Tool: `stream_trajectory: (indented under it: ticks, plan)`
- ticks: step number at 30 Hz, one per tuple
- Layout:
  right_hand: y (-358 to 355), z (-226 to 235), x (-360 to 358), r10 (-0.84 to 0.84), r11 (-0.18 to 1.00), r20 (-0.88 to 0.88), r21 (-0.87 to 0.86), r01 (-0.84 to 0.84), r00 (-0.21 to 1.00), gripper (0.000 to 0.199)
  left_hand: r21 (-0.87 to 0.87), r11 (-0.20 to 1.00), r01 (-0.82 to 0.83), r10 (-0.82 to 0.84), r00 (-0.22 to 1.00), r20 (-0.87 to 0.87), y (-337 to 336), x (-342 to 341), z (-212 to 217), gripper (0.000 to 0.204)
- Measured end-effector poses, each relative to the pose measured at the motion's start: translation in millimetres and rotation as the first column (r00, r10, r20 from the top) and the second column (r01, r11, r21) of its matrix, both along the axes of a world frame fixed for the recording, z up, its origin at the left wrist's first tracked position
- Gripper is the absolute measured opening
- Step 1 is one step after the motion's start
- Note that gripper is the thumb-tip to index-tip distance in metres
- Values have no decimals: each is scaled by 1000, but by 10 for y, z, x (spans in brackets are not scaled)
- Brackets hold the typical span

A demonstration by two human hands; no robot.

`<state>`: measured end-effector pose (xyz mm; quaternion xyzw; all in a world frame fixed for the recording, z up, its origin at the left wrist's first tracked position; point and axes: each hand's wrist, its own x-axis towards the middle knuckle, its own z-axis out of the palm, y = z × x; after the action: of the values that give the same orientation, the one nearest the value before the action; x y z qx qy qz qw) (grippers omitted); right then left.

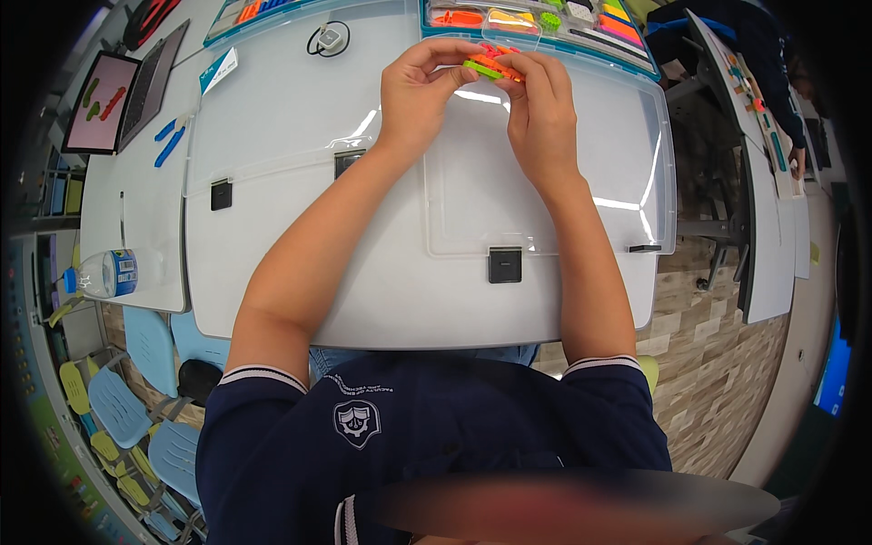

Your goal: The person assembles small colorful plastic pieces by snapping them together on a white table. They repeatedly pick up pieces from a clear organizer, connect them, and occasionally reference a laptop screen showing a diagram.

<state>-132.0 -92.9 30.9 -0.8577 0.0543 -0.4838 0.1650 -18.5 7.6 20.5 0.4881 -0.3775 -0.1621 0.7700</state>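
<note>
The orange-and-green plastic assembly [494, 64] is pinched between the fingertips of the left hand [414, 98] and right hand [548, 113], near the parts case [604, 56]. If finger pressure is applied unevenly, it could be sprung apart and scattered across the clear lid [472, 200].

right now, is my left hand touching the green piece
Touching: the head view shows the left hand meeting the green piece at its left end, no gap visible.

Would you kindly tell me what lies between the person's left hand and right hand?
In the head view, a small orange-and-green piece lies between the left hand and the right hand, held by both.
</note>
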Motion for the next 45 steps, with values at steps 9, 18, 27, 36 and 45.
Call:
stream_trajectory:
  ticks: [9, 18, 27, 36, 45]
  plan:
    - [10, -45, 11, -2, 999, -54, 42, 5, 999, 30, -9, 999, 35, -35, 999, -11, 9, 32, -1, 24]
    - [8, -15, 4, 2, 1000, -33, -21, -3, 999, 31, -24, 999, 43, -43, 999, 10, 15, 49, -5, 25]
    - [16, 2, 6, -6, 996, -13, -89, 5, 1000, 32, 3, 999, 52, -52, 999, -5, 38, 35, 13, 25]
    - [15, -4, 1, 9, 995, -26, -95, -11, 1000, 27, -7, 1000, 13, -13, 1000, -22, 23, 14, 17, 19]
    - [-10, 17, -16, 25, 997, -16, 74, -24, 1000, 24, 39, 999, 20, -19, 999, -29, 6, 32, -6, 16]
